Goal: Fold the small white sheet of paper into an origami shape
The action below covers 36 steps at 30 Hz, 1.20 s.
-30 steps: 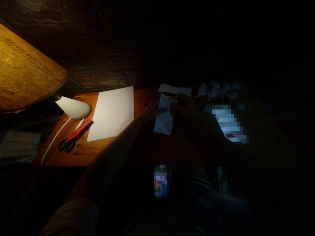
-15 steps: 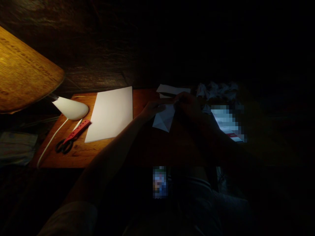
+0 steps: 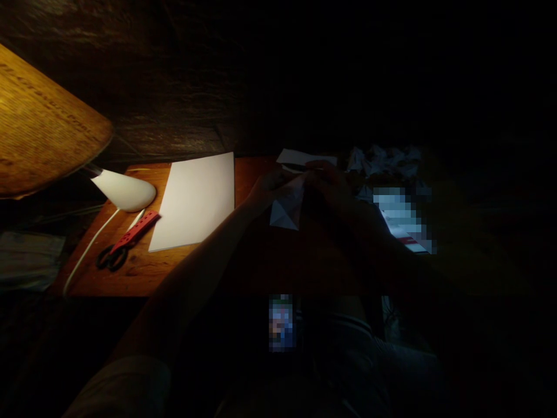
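Note:
A small folded sheet of paper point(image 3: 286, 210) with crease lines is held between my hands above the dark middle of the wooden table point(image 3: 143, 276). My left hand point(image 3: 268, 188) grips its upper left edge, fingers closed. My right hand point(image 3: 324, 181) is closed on its upper right side; shadow hides most of those fingers. Just behind the hands lie white paper strips point(image 3: 300, 157). Farther right, several crumpled or folded white paper pieces point(image 3: 383, 161) sit at the table's back edge.
At left stands a lamp with a yellow shade point(image 3: 47, 128) and white base point(image 3: 126, 191). Black-handled scissors point(image 3: 114, 257) lie by a red perforated strip point(image 3: 137, 231). A stack of white paper point(image 3: 195, 203) is beside them. A lit screen point(image 3: 402, 220) lies right; another glows point(image 3: 282, 325) below the table edge.
My right hand has shifted slightly down and turned over the paper's upper right edge. The paper's visible part looks narrower at the right. My left hand has barely moved.

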{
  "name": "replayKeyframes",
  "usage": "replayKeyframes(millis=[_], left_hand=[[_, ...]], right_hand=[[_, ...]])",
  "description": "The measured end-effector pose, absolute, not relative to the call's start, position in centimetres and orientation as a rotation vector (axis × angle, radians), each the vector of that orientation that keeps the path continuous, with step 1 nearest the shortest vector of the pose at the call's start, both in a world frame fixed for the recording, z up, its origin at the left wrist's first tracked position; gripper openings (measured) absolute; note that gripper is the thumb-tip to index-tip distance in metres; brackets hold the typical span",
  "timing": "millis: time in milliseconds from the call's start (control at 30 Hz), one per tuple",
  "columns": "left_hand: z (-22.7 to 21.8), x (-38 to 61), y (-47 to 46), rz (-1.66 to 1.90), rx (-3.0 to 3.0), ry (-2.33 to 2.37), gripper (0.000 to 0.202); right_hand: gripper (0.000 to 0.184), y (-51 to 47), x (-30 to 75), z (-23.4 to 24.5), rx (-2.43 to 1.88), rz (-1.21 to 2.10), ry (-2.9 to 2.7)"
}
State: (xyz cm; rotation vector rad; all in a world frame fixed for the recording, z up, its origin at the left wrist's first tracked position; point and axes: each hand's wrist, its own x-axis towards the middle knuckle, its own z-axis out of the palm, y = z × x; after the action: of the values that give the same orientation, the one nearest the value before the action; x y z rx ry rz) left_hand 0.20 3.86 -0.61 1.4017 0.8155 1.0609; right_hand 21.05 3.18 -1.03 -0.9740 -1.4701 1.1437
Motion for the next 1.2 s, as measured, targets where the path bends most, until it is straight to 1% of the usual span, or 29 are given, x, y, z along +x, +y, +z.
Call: replayKeyframes(millis=[100, 167, 300, 500, 600, 767, 867, 1000, 1067, 1200], left_hand=[[-0.6, 0.1, 4.0, 1.158, 1.383, 0.895, 0.037], [-0.6, 0.0, 4.0, 1.177, 1.373, 0.891, 0.038], [-0.6, -0.1, 3.8, 1.116, 1.401, 0.876, 0.043], [-0.9, -0.2, 3.8, 1.021, 1.494, 0.832, 0.037], [-1.0, -0.2, 3.8, 1.031, 1.508, 0.883, 0.036], [-1.0, -0.2, 3.9, 1.058, 1.514, 0.914, 0.037], [-1.0, -0.3, 4.0, 1.071, 1.498, 0.926, 0.037], [-1.1, -0.3, 3.9, 1.066, 1.472, 0.909, 0.042], [-1.2, -0.3, 3.8, 1.066, 1.447, 0.884, 0.044], [-1.6, -0.3, 3.9, 1.050, 1.417, 0.842, 0.048]], right_hand=[[0.048, 2.8, 20.6, -1.1, -0.989, 1.063, -1.597], [0.051, 2.4, 20.3, -0.8, -1.028, 0.999, -1.715], [0.039, 1.9, 20.2, -0.1, -1.095, 0.913, -1.819], [0.030, 2.2, 20.5, -0.6, -1.106, 0.870, -1.893], [0.030, 2.1, 20.5, -0.6, -1.119, 0.841, -1.919], [0.040, 1.6, 20.3, 0.1, -1.164, 0.818, -1.919], [0.037, 1.6, 20.4, 0.1, -1.157, 0.828, -1.948], [0.031, 1.8, 20.3, -0.3, -1.184, 0.859, -1.869], [0.034, 2.0, 20.2, -0.4, -1.175, 0.895, -1.788], [0.046, 2.3, 20.1, -0.4, -1.117, 0.948, -1.699]])
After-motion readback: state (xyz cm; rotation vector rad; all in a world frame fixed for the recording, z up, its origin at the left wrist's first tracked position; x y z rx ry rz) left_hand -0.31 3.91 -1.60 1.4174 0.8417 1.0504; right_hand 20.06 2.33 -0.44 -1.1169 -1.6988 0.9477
